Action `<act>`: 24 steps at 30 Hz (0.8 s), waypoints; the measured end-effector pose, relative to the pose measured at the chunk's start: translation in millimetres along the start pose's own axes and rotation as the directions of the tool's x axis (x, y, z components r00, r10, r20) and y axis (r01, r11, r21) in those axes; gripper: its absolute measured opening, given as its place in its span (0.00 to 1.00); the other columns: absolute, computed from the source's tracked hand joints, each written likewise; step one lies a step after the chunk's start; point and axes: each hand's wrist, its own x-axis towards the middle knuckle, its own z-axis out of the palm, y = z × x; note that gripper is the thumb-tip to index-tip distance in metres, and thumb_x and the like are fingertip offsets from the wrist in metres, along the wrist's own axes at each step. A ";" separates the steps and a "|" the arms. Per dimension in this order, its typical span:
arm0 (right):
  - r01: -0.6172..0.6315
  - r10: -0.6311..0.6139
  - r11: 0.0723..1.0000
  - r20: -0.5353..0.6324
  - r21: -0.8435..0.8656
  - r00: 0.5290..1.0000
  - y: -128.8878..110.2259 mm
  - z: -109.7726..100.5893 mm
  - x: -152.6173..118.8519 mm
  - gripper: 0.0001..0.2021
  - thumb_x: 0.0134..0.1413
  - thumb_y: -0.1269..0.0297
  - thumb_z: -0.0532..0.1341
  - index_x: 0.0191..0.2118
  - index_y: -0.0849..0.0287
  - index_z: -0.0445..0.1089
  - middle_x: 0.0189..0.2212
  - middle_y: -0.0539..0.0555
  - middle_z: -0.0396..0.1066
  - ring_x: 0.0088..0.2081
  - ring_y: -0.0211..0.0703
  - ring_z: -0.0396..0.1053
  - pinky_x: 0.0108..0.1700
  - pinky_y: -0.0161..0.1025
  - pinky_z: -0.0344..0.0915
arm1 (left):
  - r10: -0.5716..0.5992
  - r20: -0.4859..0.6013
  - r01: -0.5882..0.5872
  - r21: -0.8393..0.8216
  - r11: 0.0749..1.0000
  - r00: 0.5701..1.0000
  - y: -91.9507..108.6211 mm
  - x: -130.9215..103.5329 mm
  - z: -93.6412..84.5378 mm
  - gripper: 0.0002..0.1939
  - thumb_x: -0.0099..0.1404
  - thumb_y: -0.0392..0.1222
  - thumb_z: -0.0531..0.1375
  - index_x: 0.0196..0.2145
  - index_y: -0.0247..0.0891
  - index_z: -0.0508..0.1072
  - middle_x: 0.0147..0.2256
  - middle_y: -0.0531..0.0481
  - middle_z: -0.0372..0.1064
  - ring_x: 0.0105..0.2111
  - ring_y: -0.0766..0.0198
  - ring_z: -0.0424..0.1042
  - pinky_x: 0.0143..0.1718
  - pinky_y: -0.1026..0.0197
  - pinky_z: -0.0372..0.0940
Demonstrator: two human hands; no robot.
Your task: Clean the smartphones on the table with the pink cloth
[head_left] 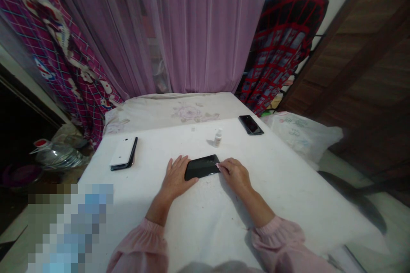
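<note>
A black smartphone (201,168) lies flat on the white-covered table in front of me. My left hand (175,178) rests at its left end, thumb along the near edge and fingers stretched toward the far corner, holding it in place. At the phone's right end, my right hand (235,175) is closed in a pinch. Between its fingertips shows a small pale pinkish-white piece (218,165), too small to identify, touching or just over the phone. Beyond the phone stands a small white bottle (218,137).
To the left, a white phone (123,152) lies on top of a dark one. Another dark phone (251,124) is near the right edge of the white table (205,230). A tiny pale object (193,129) lies farther back. Purple curtains (198,30) hang behind.
</note>
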 end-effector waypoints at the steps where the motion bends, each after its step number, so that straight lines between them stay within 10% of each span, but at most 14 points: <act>1: -0.005 0.005 1.000 -0.001 -0.009 1.000 -1.5 1.1 2.8 0.09 0.60 0.63 0.59 0.34 0.54 0.77 0.33 0.52 0.74 0.37 0.41 0.69 0.39 0.35 0.61 | -0.001 0.000 0.001 0.001 1.000 1.000 0.2 0.0 -0.2 0.33 0.62 0.54 0.58 0.61 0.39 0.59 0.64 0.41 0.55 0.66 0.48 0.48 0.65 0.40 0.38; 14: 0.199 -0.200 0.977 0.005 0.083 0.980 -50.5 26.5 -8.0 0.10 0.62 0.66 0.57 0.35 0.55 0.77 0.32 0.52 0.72 0.37 0.41 0.67 0.39 0.34 0.61 | -0.009 -0.024 0.010 0.023 1.000 1.000 0.8 -1.7 2.9 0.34 0.61 0.53 0.61 0.60 0.35 0.59 0.63 0.39 0.56 0.65 0.49 0.49 0.66 0.42 0.38; 24: -0.044 0.042 0.998 -0.055 -0.049 0.998 -12.2 3.8 0.4 0.09 0.60 0.65 0.59 0.33 0.54 0.77 0.32 0.52 0.73 0.36 0.42 0.68 0.38 0.35 0.61 | -0.009 -0.039 0.010 0.013 1.000 0.999 1.2 -1.8 2.2 0.33 0.60 0.54 0.61 0.59 0.38 0.60 0.63 0.40 0.57 0.65 0.49 0.50 0.66 0.42 0.38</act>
